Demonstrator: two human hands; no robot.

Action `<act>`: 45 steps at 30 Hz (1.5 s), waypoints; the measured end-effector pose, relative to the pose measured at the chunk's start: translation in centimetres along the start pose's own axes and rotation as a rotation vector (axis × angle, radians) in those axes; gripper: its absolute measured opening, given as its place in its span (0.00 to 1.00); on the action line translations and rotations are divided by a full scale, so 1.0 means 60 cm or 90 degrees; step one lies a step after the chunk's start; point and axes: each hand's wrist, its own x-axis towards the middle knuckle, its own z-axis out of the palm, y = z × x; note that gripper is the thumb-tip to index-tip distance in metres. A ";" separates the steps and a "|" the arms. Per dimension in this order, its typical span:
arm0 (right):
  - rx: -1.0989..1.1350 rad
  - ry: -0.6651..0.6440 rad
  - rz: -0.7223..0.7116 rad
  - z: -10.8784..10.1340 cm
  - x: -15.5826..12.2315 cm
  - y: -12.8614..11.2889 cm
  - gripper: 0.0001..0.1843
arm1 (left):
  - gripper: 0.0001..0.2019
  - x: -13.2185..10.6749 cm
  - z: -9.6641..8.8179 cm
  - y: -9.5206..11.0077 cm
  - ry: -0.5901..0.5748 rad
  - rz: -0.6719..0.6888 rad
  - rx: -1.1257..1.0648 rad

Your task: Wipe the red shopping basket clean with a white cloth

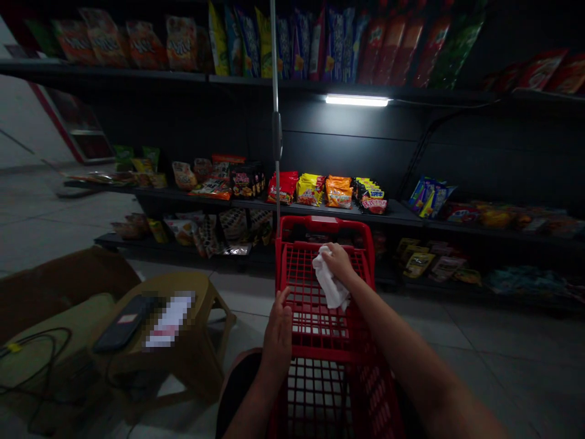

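A red plastic shopping cart (320, 352) with grid walls stands right in front of me. My right hand (339, 262) grips a white cloth (333, 286) and presses it to the grid panel near the cart's far end. Part of the cloth hangs down below the fingers. At the cart's left edge is my left hand (280, 326), its fingers stretched out and holding nothing. Whether its palm touches the rim I cannot tell. A metal pole (276, 134) rises from the cart's far left corner.
Dark shelves (205, 198) with snack packets run along the back, a lit tube lamp (356, 100) under the upper one. To my left, a yellow-brown stool (183, 283) bears a dark phone-like object (123, 323) and a blurred-out item. Black cables (50, 341) lie farther left.
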 end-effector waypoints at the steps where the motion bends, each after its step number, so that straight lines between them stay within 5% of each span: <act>1: -0.023 0.024 -0.002 -0.003 -0.010 0.007 0.19 | 0.26 0.000 0.000 0.000 -0.002 0.001 -0.001; 5: -0.119 0.015 -0.055 -0.014 -0.034 0.016 0.19 | 0.25 0.002 0.000 0.004 -0.005 0.007 0.000; 12: -0.127 0.001 -0.116 -0.002 -0.011 -0.001 0.16 | 0.25 0.002 0.004 0.003 0.002 0.002 0.012; 18: -0.098 0.031 -0.182 0.008 -0.018 -0.012 0.27 | 0.25 0.003 0.003 0.003 0.005 0.008 0.017; 24: -0.083 -0.049 -0.165 -0.009 0.007 -0.019 0.20 | 0.25 0.005 0.004 0.003 0.012 0.003 0.019; 30: 0.172 -0.067 -0.066 0.008 0.026 0.006 0.17 | 0.24 -0.002 0.002 0.009 0.010 0.002 0.015; 35: 0.359 0.040 -0.015 -0.001 0.011 0.055 0.17 | 0.25 -0.001 0.001 0.005 -0.004 0.002 0.003; 38: 0.235 0.101 -0.004 -0.022 0.002 0.078 0.17 | 0.25 0.004 0.002 0.003 -0.002 0.007 0.006; 42: 0.041 -0.001 -0.148 -0.027 -0.015 0.072 0.20 | 0.24 0.005 0.002 0.003 -0.003 0.002 0.013; 45: -0.054 -0.001 -0.144 -0.016 -0.030 0.048 0.21 | 0.24 0.005 0.001 0.005 -0.004 0.003 0.019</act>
